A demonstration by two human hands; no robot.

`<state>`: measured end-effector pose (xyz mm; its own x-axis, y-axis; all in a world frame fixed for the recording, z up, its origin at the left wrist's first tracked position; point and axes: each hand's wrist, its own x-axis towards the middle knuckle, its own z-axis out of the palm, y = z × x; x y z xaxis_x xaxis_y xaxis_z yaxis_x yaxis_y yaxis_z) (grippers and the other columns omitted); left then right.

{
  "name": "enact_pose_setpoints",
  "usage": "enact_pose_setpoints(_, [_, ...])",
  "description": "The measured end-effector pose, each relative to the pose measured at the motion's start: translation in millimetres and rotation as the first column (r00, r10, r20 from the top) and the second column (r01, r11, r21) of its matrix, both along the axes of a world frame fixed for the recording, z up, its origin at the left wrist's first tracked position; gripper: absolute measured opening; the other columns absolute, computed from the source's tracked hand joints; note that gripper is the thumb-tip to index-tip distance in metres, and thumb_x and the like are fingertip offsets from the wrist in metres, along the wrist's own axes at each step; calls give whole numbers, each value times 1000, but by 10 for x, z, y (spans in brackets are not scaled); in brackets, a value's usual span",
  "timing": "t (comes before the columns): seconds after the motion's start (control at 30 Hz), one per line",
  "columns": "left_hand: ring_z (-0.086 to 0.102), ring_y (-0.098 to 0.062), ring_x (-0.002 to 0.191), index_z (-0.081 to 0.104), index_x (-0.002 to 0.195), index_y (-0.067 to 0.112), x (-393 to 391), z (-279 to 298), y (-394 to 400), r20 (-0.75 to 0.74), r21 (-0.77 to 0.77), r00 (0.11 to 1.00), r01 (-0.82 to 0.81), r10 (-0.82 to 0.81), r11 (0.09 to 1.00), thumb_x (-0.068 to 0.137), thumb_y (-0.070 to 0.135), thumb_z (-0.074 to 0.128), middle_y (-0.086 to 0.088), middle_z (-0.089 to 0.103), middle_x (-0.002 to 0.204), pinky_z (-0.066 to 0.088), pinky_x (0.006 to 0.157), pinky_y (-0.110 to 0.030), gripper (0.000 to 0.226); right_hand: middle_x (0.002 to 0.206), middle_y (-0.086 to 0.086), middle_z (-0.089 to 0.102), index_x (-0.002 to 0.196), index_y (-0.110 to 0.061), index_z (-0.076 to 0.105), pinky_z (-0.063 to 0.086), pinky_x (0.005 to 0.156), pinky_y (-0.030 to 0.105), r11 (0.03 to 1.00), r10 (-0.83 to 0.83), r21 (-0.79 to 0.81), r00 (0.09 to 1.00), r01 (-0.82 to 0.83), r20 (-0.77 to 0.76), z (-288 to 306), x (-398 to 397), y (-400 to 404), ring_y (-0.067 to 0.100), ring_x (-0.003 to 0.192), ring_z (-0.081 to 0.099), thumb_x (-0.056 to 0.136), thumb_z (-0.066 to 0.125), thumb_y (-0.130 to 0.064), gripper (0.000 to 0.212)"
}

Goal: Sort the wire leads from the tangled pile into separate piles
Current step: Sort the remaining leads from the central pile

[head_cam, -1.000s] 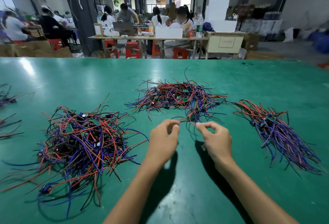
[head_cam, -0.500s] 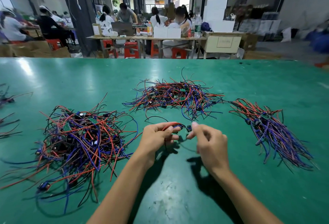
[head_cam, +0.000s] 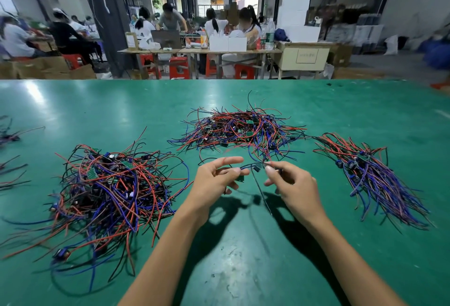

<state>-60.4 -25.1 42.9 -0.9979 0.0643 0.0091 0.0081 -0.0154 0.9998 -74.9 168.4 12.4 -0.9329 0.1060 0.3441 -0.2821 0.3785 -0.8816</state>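
Both the left hand (head_cam: 214, 179) and the right hand (head_cam: 295, 187) pinch one thin blue-and-black wire lead (head_cam: 253, 167) just in front of the tangled red, blue and black wire pile (head_cam: 241, 130) on the green table (head_cam: 243, 257).

A single wide-angle view comes from the person's head, facing forward and tilted down across the green matte worktop (head_cam: 316, 245). It sits close above the left hand (head_cam: 214, 179) and right hand (head_cam: 294, 188), whose forearms enter from the bottom edge. Beyond the worktop's far edge the workshop hall fills the upper third.
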Motion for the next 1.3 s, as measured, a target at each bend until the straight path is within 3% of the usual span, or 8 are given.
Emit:
enact_pose_setpoints(0.2, [61,-12,63,64,121,18,-14,1,-2,48,39,999,-10,8,999,97,8,62,0,78,99,48,59,-20,26,63,2,70,92,-25,77,39,47,23,929,-22,-359,983,86,180,24,-43,82,13,46,45,88,76,-35,11])
enact_pose_setpoints(0.37, [63,-9,60,63,121,15,-20,-38,-2,113,88,994,3,-13,996,95,0,62,-6,78,101,54,58,-20,30,66,2,70,94,-21,77,37,45,19,884,-16,-454,978,112,210,61,-41,121,11,47,46,89,75,-29,9])
enact_pose_setpoints(0.5, [61,-9,54,64,120,10,-30,-72,14,86,18,996,-38,36,999,92,-1,66,-13,74,99,55,57,-22,30,71,6,74,98,-21,76,42,47,15,929,-58,-356,990,100,126,90,-10,136,4,51,56,93,70,-29,11])
enact_pose_setpoints(0.6, [62,-10,52,63,119,8,-52,-99,27,64,-21,995,-72,74,997,92,-1,66,-16,72,101,54,56,-22,29,71,-3,75,93,-23,77,49,64,25,957,-203,-196,977,213,73,98,-10,148,8,63,63,95,67,-34,15])
enact_pose_setpoints(0.67, [63,-12,55,63,120,9,-65,-113,16,73,-27,995,-65,67,998,95,-3,60,-12,74,101,55,59,-23,28,76,-6,76,90,-25,79,48,64,25,938,-242,-233,966,258,95,126,-11,189,10,66,62,94,67,-35,16])
enact_pose_setpoints(0.87, [59,-8,51,67,114,13,-70,-125,33,82,-95,995,-41,49,995,92,2,67,2,74,85,47,53,-19,25,63,1,67,85,-16,81,41,43,18,846,51,-515,941,138,336,191,-18,239,10,44,47,98,57,-33,32])
enact_pose_setpoints(1.13, [57,-6,48,69,111,17,-51,-157,79,90,-291,996,31,-5,956,91,7,66,2,72,84,42,50,-16,22,67,3,73,88,-18,76,39,48,22,888,11,-428,923,167,385,192,-9,200,10,44,47,94,58,-26,21])
enact_pose_setpoints(1.3, [70,-9,81,74,99,24,-24,-201,210,1,-432,999,47,-52,901,89,12,67,0,77,93,53,74,-27,17,64,0,73,83,-24,77,43,51,26,991,-36,-119,981,60,191,462,-75,-256,10,48,47,94,58,-33,24])
